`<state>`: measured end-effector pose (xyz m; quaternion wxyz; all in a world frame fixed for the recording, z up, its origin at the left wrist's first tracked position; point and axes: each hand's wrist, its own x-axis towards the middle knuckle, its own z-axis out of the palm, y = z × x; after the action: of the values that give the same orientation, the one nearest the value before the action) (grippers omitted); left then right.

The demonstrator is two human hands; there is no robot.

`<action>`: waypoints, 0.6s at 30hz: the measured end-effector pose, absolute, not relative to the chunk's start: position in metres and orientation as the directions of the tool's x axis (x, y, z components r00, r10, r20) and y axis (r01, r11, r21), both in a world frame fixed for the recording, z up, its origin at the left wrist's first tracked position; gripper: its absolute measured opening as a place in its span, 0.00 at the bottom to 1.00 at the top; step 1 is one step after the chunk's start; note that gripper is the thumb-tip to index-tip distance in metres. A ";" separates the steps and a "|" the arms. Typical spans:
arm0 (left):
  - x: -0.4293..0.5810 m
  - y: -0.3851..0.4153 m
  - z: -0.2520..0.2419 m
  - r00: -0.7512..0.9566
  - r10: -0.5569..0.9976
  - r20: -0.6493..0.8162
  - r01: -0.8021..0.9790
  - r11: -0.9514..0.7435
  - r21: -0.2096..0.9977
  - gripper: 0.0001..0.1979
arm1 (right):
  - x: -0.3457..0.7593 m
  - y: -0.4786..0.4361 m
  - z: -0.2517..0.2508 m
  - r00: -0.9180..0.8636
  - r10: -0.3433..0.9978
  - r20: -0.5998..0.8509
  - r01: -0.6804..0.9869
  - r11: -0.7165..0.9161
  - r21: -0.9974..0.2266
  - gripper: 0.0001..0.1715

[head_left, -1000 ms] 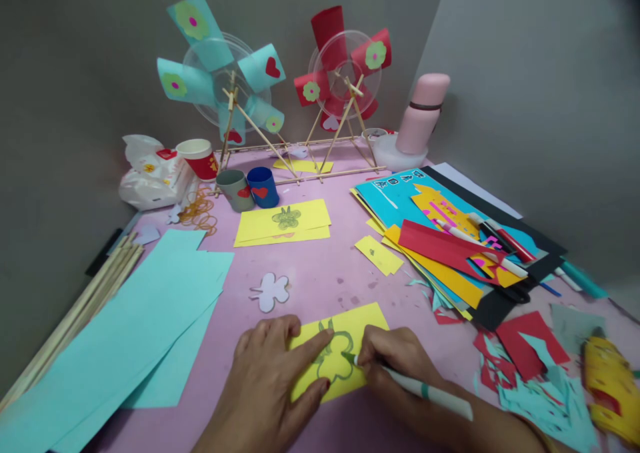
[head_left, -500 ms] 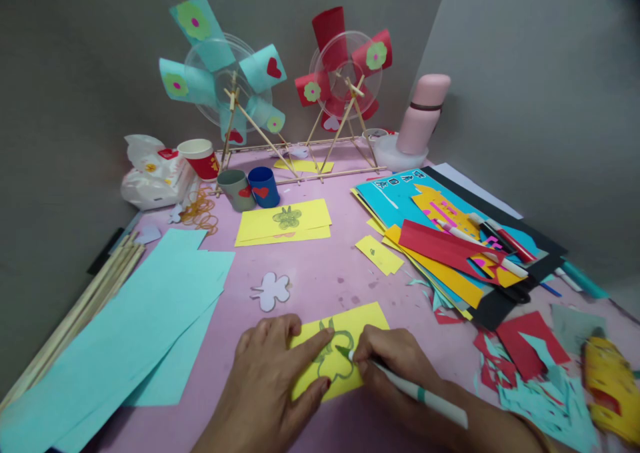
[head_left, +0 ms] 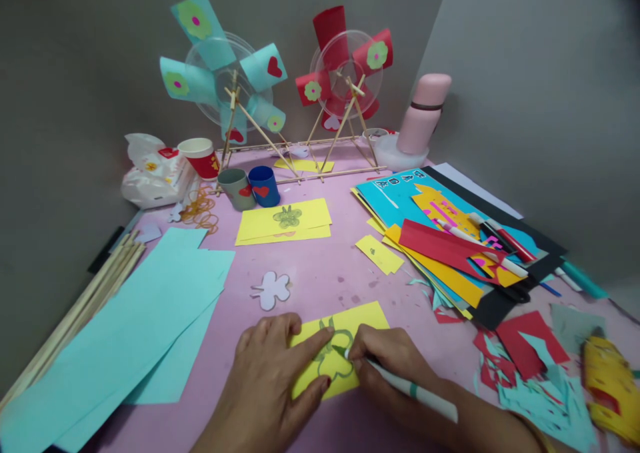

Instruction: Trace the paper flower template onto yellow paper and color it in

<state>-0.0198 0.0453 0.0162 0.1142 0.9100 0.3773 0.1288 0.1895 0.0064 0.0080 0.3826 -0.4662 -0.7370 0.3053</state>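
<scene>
My right hand [head_left: 387, 366] grips a white marker [head_left: 425, 394] with a green tip. That tip touches a yellow paper [head_left: 373, 316], inside a green butterfly outline drawn on it. My left hand [head_left: 273, 373] lies over the paper's left part, fingers spread, with the index finger and thumb either side of the drawing; it covers part of the outline. Just beyond the left hand lies a white butterfly-shaped cutout [head_left: 273, 290]. Farther back, another yellow paper [head_left: 313, 216] bears a finished-looking green butterfly drawing.
Light-blue sheets [head_left: 145, 306] and wooden sticks [head_left: 85, 306] lie at left. Coloured papers [head_left: 385, 196] with markers on top, and paper scraps [head_left: 545, 393], fill the right. Two paper pinwheels on stick frames [head_left: 240, 106], small cups [head_left: 263, 186] and a pink bottle [head_left: 420, 120] stand behind.
The marker has shifted slightly left along with my right hand, its tip now closer to the butterfly's middle. My left hand stays in place on the paper.
</scene>
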 end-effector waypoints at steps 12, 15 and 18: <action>-0.021 0.045 0.015 0.686 0.712 0.147 0.655 -0.693 0.302 0.22 | 0.189 0.007 0.004 -0.262 0.934 0.241 0.473 0.342 -0.812 0.06; -0.021 0.045 0.014 0.688 0.712 0.141 0.653 -0.692 0.307 0.22 | 0.189 0.007 0.004 -0.249 0.938 0.241 0.478 0.335 -0.812 0.06; -0.021 0.045 0.014 0.687 0.711 0.148 0.653 -0.694 0.304 0.22 | 0.189 0.006 0.004 -0.234 0.941 0.244 0.480 0.330 -0.813 0.06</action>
<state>-0.0213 0.0447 0.0144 0.1140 0.9114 0.3741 0.1281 0.1893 0.0064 0.0036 0.3766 -0.4911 -0.7234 0.3061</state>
